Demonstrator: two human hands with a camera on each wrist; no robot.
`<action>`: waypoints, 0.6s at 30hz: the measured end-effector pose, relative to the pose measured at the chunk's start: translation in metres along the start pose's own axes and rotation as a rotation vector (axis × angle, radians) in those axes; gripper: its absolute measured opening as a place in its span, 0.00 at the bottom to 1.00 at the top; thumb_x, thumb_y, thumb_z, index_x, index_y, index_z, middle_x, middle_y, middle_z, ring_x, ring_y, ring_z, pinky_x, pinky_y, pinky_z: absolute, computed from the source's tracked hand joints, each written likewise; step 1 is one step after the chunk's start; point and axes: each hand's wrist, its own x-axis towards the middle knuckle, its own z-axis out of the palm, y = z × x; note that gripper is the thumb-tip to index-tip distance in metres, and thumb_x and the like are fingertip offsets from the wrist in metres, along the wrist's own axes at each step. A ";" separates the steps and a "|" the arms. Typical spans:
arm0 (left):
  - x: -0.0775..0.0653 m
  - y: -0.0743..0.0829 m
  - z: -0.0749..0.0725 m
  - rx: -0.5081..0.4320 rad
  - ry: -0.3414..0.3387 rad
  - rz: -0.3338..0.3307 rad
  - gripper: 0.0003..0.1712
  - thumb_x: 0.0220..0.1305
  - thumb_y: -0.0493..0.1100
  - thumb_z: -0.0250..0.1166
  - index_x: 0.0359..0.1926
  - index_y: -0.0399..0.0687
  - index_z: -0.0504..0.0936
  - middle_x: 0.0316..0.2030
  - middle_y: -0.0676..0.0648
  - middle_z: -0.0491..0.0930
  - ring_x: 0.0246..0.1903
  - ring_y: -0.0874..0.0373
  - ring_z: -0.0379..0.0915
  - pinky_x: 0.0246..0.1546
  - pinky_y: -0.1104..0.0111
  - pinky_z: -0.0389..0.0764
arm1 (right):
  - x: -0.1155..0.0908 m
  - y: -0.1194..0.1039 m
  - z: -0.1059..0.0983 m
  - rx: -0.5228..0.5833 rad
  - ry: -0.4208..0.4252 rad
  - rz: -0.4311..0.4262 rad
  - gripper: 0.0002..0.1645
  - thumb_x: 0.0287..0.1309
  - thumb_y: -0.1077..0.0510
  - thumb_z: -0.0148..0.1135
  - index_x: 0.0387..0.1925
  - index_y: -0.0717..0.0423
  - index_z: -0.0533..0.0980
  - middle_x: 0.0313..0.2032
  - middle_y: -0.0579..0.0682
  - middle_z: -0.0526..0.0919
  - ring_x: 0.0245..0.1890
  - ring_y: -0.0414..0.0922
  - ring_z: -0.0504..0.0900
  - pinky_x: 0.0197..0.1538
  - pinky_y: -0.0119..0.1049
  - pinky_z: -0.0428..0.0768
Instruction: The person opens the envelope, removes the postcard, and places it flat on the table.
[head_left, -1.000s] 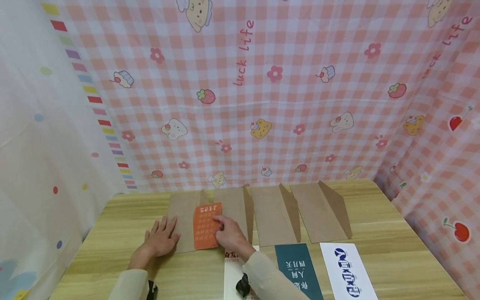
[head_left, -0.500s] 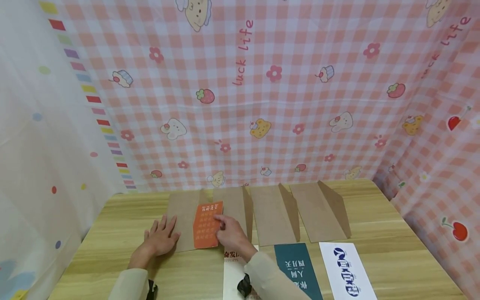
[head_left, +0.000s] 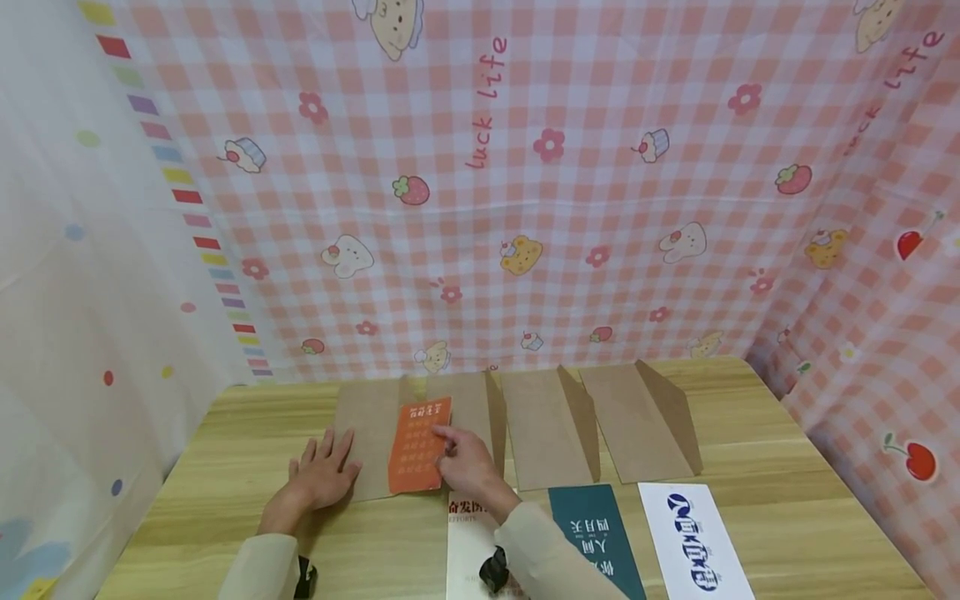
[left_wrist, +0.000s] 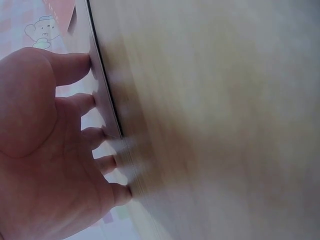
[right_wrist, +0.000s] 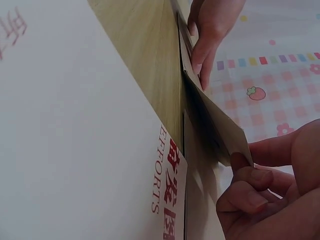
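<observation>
My left hand (head_left: 318,477) lies with spread fingers on the left side of the leftmost brown envelope (head_left: 366,412). The left wrist view shows its fingertips pressing down along the envelope's edge (left_wrist: 107,105). An orange card (head_left: 417,450) with pale lettering overlaps that envelope's right side, tilted up toward the right. My right hand (head_left: 468,462) pinches the card's right edge, index finger extended over its face. From the right wrist view, the thumb and fingers of the right hand (right_wrist: 265,195) grip a raised edge. Much of the envelope's flap is hidden behind the card.
More brown envelopes with flaps raised on the right stand in a row: one (head_left: 459,387) partly behind the card, then two others (head_left: 543,433) (head_left: 633,425). In front lie a cream card (head_left: 468,542), a dark green card (head_left: 596,521) and a white card (head_left: 693,542). A checked curtain (head_left: 555,200) hangs behind.
The orange card has shifted slightly up and to the right, its right side tilting more, with my right hand moving along. My left hand stays in place.
</observation>
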 end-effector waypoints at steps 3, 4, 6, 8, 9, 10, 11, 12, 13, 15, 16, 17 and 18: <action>0.001 -0.001 0.000 0.003 0.000 0.000 0.36 0.77 0.49 0.46 0.77 0.38 0.47 0.75 0.26 0.36 0.72 0.23 0.28 0.65 0.28 0.35 | 0.000 0.000 -0.001 -0.011 0.004 -0.007 0.34 0.53 0.73 0.56 0.65 0.62 0.73 0.34 0.47 0.70 0.34 0.42 0.71 0.28 0.29 0.68; 0.001 -0.001 0.000 0.004 0.000 -0.001 0.36 0.77 0.49 0.45 0.77 0.38 0.47 0.75 0.26 0.36 0.72 0.23 0.28 0.65 0.28 0.35 | 0.000 0.000 -0.002 -0.014 0.004 -0.009 0.34 0.53 0.73 0.56 0.65 0.62 0.72 0.33 0.46 0.70 0.34 0.42 0.71 0.28 0.28 0.68; 0.001 -0.001 0.000 0.004 -0.001 -0.002 0.36 0.78 0.50 0.45 0.77 0.38 0.47 0.75 0.27 0.36 0.72 0.24 0.27 0.65 0.28 0.35 | 0.000 0.000 -0.002 -0.016 0.006 -0.011 0.35 0.53 0.74 0.56 0.65 0.62 0.72 0.33 0.47 0.70 0.33 0.42 0.71 0.28 0.28 0.68; 0.002 -0.002 0.000 0.004 -0.002 -0.002 0.36 0.78 0.50 0.45 0.77 0.38 0.47 0.75 0.27 0.35 0.72 0.24 0.27 0.65 0.28 0.34 | 0.000 -0.001 -0.003 -0.010 0.006 -0.011 0.35 0.52 0.74 0.56 0.65 0.62 0.72 0.34 0.47 0.70 0.32 0.42 0.71 0.27 0.28 0.67; 0.002 -0.002 0.000 0.003 -0.002 -0.003 0.36 0.78 0.50 0.45 0.78 0.38 0.46 0.75 0.27 0.35 0.72 0.24 0.27 0.65 0.28 0.34 | 0.000 -0.001 -0.003 -0.007 0.007 -0.010 0.35 0.52 0.74 0.56 0.65 0.62 0.72 0.34 0.48 0.71 0.32 0.42 0.71 0.26 0.28 0.67; 0.001 -0.002 0.000 0.001 -0.003 -0.003 0.36 0.78 0.50 0.45 0.78 0.39 0.46 0.75 0.27 0.35 0.72 0.24 0.27 0.64 0.28 0.34 | -0.001 -0.001 -0.003 -0.003 0.007 -0.009 0.35 0.52 0.74 0.56 0.65 0.62 0.72 0.34 0.48 0.71 0.31 0.42 0.70 0.26 0.28 0.66; 0.001 -0.002 0.000 0.000 -0.003 -0.002 0.37 0.78 0.50 0.45 0.78 0.39 0.46 0.75 0.27 0.35 0.72 0.24 0.26 0.64 0.28 0.34 | -0.001 -0.001 -0.003 -0.002 0.007 -0.008 0.35 0.52 0.74 0.56 0.65 0.62 0.72 0.34 0.48 0.71 0.31 0.41 0.70 0.26 0.28 0.66; 0.001 -0.002 0.000 -0.001 -0.002 -0.002 0.37 0.78 0.50 0.46 0.78 0.39 0.46 0.75 0.27 0.35 0.72 0.24 0.26 0.64 0.28 0.34 | -0.001 0.000 -0.004 0.001 0.007 -0.010 0.35 0.52 0.74 0.56 0.65 0.62 0.72 0.34 0.49 0.71 0.31 0.41 0.70 0.26 0.28 0.66; 0.002 -0.002 0.000 -0.001 -0.002 -0.001 0.37 0.78 0.50 0.46 0.78 0.38 0.46 0.75 0.27 0.35 0.72 0.23 0.27 0.64 0.28 0.34 | -0.001 0.000 -0.004 0.004 0.005 -0.008 0.35 0.52 0.74 0.56 0.65 0.61 0.72 0.35 0.48 0.71 0.31 0.41 0.70 0.25 0.28 0.66; 0.002 -0.002 0.001 0.001 0.000 -0.001 0.37 0.78 0.50 0.46 0.77 0.38 0.46 0.75 0.27 0.35 0.72 0.23 0.27 0.64 0.28 0.34 | -0.001 0.000 -0.004 0.005 0.001 -0.004 0.35 0.53 0.74 0.56 0.66 0.61 0.72 0.34 0.48 0.71 0.31 0.41 0.70 0.26 0.28 0.66; 0.002 -0.002 0.001 0.003 0.001 -0.001 0.37 0.78 0.50 0.46 0.78 0.38 0.47 0.75 0.27 0.35 0.72 0.23 0.27 0.64 0.28 0.34 | -0.001 0.000 -0.004 0.007 -0.001 -0.004 0.35 0.53 0.74 0.56 0.66 0.61 0.72 0.34 0.47 0.71 0.31 0.41 0.70 0.26 0.28 0.66; 0.002 -0.002 0.001 0.004 0.001 -0.001 0.36 0.78 0.50 0.45 0.77 0.38 0.47 0.75 0.27 0.35 0.72 0.23 0.27 0.64 0.28 0.34 | -0.002 0.000 -0.004 0.007 -0.002 -0.004 0.35 0.53 0.73 0.56 0.66 0.60 0.72 0.34 0.47 0.71 0.31 0.41 0.70 0.26 0.28 0.66; 0.002 -0.002 0.001 0.006 0.001 -0.001 0.36 0.78 0.50 0.45 0.77 0.38 0.47 0.75 0.27 0.35 0.72 0.23 0.27 0.64 0.28 0.35 | -0.002 0.001 -0.005 0.012 -0.003 -0.007 0.35 0.53 0.74 0.56 0.66 0.60 0.72 0.34 0.47 0.71 0.31 0.41 0.70 0.25 0.28 0.66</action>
